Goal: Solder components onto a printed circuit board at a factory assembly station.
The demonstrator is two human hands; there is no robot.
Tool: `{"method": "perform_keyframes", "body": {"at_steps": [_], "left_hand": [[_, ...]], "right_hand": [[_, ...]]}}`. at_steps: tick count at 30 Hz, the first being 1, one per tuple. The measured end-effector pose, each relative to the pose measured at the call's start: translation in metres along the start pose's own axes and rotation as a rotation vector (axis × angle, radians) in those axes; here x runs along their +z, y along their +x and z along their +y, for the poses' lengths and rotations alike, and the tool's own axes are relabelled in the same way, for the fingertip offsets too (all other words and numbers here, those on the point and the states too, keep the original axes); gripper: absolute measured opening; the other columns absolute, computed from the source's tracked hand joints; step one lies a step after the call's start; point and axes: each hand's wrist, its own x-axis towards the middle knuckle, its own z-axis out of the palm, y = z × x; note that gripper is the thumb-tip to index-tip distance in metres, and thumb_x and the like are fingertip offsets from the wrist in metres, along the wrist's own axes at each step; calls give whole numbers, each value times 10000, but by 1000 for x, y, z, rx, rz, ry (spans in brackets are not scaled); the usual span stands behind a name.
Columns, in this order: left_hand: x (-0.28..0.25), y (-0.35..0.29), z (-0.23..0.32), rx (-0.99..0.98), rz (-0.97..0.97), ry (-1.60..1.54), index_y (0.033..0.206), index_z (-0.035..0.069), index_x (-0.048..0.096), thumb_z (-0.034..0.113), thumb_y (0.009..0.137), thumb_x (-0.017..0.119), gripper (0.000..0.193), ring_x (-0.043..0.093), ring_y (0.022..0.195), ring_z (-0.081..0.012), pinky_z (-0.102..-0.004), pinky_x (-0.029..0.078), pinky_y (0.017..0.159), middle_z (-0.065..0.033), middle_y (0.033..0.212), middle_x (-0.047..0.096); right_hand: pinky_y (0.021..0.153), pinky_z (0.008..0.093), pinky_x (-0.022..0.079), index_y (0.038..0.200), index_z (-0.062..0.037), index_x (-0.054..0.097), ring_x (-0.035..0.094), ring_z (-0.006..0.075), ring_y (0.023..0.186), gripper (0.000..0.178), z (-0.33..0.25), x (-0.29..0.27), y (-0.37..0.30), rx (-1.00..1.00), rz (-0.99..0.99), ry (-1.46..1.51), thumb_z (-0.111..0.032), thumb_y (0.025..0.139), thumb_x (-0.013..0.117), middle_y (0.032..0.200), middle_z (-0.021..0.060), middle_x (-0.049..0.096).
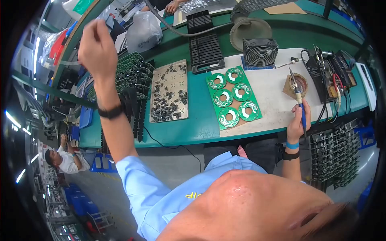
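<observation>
My left hand is raised high at the far left, above the bench, its fingers curled and pinched together. Whatever lies between those fingertips is too small to make out. My right hand grips a soldering iron by its blue handle near the bench's front edge. The iron's metal tip points away from me, over a round brown dish. Left of the iron lies a green panel of ring-shaped circuit boards. Farther left, a metal tray carries several small black components.
Stacked circuit boards stand left of the tray. A black slotted rack, a fan and an extraction duct are at the back. A soldering station with cables sits right. Racked boards hang beside my right arm. Other people work nearby.
</observation>
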Motion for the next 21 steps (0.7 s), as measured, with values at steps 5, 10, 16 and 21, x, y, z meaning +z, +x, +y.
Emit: {"method": "perform_keyframes", "body": {"at_steps": [5, 10, 16, 21], "left_hand": [[-47, -90, 65, -37, -31, -121, 1029, -10, 690, -6, 989, 678, 42, 610, 675, -204, -321, 467, 588, -130, 867, 698], [-59, -129, 118, 323, -377, -188, 1010, 59, 701, 30, 938, 742, 87, 611, 743, -235, -421, 450, 799, -58, 847, 662], [-42, -139, 173, 549, -474, -343, 1022, 67, 698, 130, 966, 768, 109, 589, 734, -239, -413, 425, 816, -43, 817, 624], [-28, -145, 183, 489, -426, -450, 1029, 77, 696, 195, 1000, 757, 136, 563, 723, -235, -408, 420, 795, -31, 798, 591]], "right_hand": [[949, 388, 566, 1486, 81, 491, 696, 234, 1060, 425, -12, -2, 15, -97, -35, 76, -151, 1131, 512, 1192, 231, 712], [966, 461, 571, 1318, 39, 551, 719, 313, 1078, 310, -71, 11, 20, -296, -89, 41, -212, 1158, 463, 1177, 254, 731], [1059, 511, 517, 1113, -85, 527, 689, 394, 1245, 153, -134, 70, 40, -374, -513, 345, -211, 1095, 613, 1247, 248, 739], [976, 482, 534, 1038, -89, 571, 713, 368, 1111, 219, -149, 105, 23, -516, -482, 303, -93, 964, 777, 1201, 193, 759]]}}
